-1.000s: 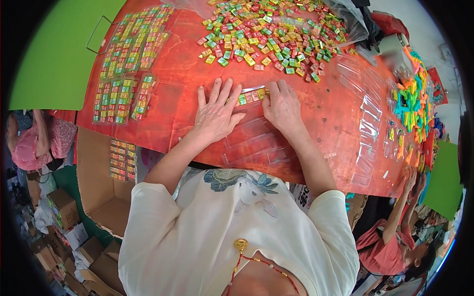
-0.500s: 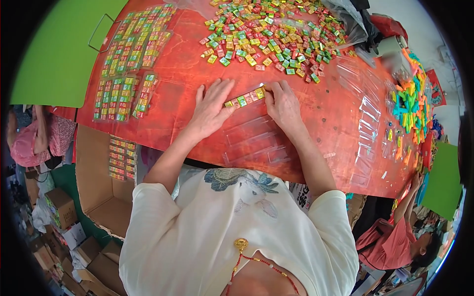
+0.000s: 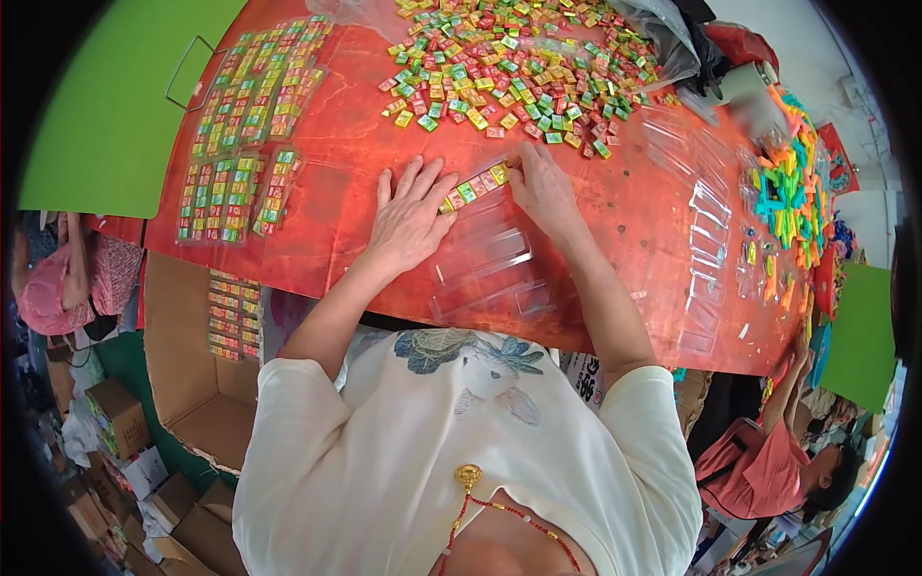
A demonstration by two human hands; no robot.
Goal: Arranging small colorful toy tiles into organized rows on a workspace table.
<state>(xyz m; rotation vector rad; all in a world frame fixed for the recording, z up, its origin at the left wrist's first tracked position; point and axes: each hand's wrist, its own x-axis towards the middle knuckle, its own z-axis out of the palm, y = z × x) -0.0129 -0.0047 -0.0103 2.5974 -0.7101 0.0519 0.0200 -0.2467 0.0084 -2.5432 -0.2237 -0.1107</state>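
A short row of small red, green and yellow boxes [image 3: 473, 188] lies slanted on the red table between my hands. My left hand [image 3: 411, 216] rests on the table with its fingers spread, its thumb side against the row's lower left end. At the upper right end, the curled fingers of my right hand [image 3: 543, 192] grip the row; their tips are partly hidden. Just below the row are clear plastic trays [image 3: 485, 252], overlapping one another near the table's front edge.
A large heap of loose small boxes [image 3: 519, 82] covers the far middle. Filled clear trays [image 3: 221, 197] lie at the left, and more clear trays [image 3: 709, 250] at the right beside colourful plastic pieces [image 3: 792, 197]. An open carton [image 3: 197, 384] stands below the left edge. Other people work nearby.
The whole view has shifted slightly. My hands stay at the two ends of the row, with the right fingers a little more curled over its end.
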